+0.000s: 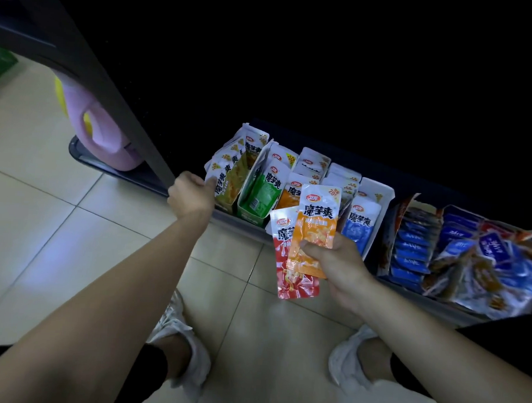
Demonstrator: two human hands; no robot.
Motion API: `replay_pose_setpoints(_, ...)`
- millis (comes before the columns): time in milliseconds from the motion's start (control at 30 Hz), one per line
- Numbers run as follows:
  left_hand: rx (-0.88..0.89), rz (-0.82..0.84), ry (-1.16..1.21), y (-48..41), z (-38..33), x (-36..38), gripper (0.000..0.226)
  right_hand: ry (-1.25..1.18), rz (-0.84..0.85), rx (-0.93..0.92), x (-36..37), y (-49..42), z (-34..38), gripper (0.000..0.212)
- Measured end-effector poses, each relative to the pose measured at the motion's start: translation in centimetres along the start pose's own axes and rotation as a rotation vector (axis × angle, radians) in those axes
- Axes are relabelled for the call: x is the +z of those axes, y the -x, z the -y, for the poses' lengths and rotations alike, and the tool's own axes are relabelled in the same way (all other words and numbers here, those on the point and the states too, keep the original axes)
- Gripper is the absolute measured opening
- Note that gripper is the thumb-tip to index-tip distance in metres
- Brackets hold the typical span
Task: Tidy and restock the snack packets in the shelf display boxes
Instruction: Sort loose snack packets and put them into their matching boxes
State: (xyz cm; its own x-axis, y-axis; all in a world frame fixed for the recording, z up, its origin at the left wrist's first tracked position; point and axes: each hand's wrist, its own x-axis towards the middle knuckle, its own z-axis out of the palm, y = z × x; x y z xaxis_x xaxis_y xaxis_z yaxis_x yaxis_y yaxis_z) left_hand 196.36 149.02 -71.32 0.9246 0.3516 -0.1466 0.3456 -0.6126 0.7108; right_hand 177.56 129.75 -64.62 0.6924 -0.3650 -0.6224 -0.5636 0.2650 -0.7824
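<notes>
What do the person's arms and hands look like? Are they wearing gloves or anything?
No gloves! The left hand and right hand are bare, with no rings, watch or bracelet showing. The left arm and right arm are bare too, with no sleeves on the parts in view.

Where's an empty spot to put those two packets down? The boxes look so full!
Free: the bare floor tiles between the two arms, before the shelf edge, and the tiles left of the left hand. Crowded: the display boxes are packed, and a heap of blue packets fills the right. The right hand grips the orange packet and red packet.
</notes>
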Motion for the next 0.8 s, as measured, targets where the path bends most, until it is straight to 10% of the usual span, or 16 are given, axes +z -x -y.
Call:
replay_pose_setpoints(233, -0.201, 0.153, 0.434, 1.5, 0.4, 0.2, 0.032, -0.055, 0.005, 0.023, -1.3, -0.8, -0.1, 0.024)
replay_pose_setpoints(567, 0.082, 1.040, 0.292, 11.5, -3.2, -1.4, 0.019, -0.084, -0.016, 0.025, -2.4, -0.9, -1.5, 0.022)
replay_pose_setpoints(800, 0.067, 1.128, 0.147, 12.6, -1.5, -0.9, 0.009, 0.031, -0.191, 0.043, -4.5, -0.5, -3.0, 0.010)
